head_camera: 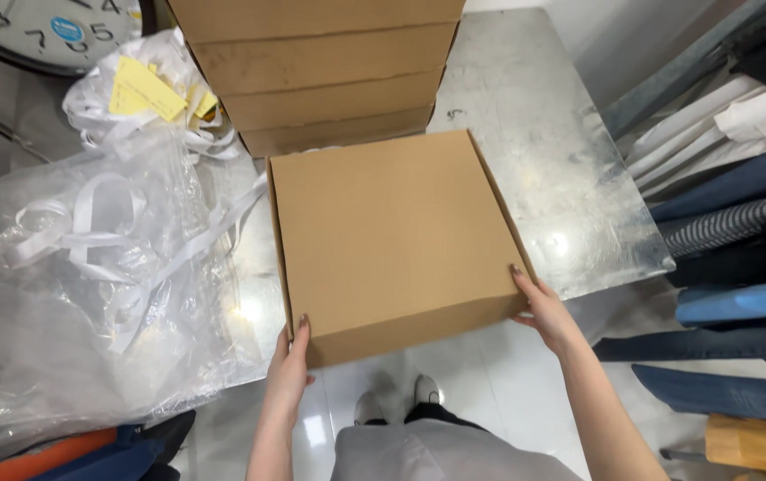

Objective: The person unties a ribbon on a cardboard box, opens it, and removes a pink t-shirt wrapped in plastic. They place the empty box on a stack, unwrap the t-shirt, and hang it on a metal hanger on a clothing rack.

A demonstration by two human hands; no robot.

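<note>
A closed brown cardboard box (392,236) lies flat on a shiny metal table (543,160), its near edge hanging over the table's front. My left hand (289,365) grips the box's near left corner, thumb on top. At the near right corner my right hand (543,312) holds the box the same way. Both forearms reach up from the bottom of the view.
A stack of similar cardboard boxes (325,67) stands just behind. Clear plastic bags with white straps and yellow tags (89,249) cover the table's left side. A wall clock (44,31) is at top left. Folded clothes (739,232) are piled at right. White floor below.
</note>
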